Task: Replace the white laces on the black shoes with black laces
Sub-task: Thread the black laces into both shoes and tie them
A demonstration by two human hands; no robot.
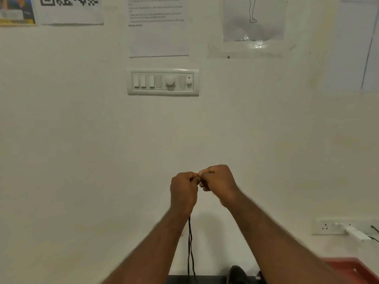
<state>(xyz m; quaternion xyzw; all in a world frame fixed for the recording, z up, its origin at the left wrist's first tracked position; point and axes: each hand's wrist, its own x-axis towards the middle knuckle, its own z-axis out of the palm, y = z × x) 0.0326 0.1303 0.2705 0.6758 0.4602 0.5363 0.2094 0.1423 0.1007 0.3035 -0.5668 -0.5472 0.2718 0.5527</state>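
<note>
A cream wall with a switch panel (163, 82) forms the background. A black lace (190, 247) is pinched between the curled left hand (183, 191) and right hand (218, 184), its strands hanging toward a black shoe (238, 274) below.

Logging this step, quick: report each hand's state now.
Left hand: curled, gripping the black lace hanging below it.
Right hand: curled, pinching at the left's fingertips, apparently the same lace.

Two grips are showing, the left grip (183, 191) and the right grip (219, 185); one black lace (190, 242) is hanging in two strands; one black shoe (236, 274), one red tray (354, 265), one switch panel (163, 82), one wall socket (326, 226) and four paper sheets (158, 27) are showing too
</note>
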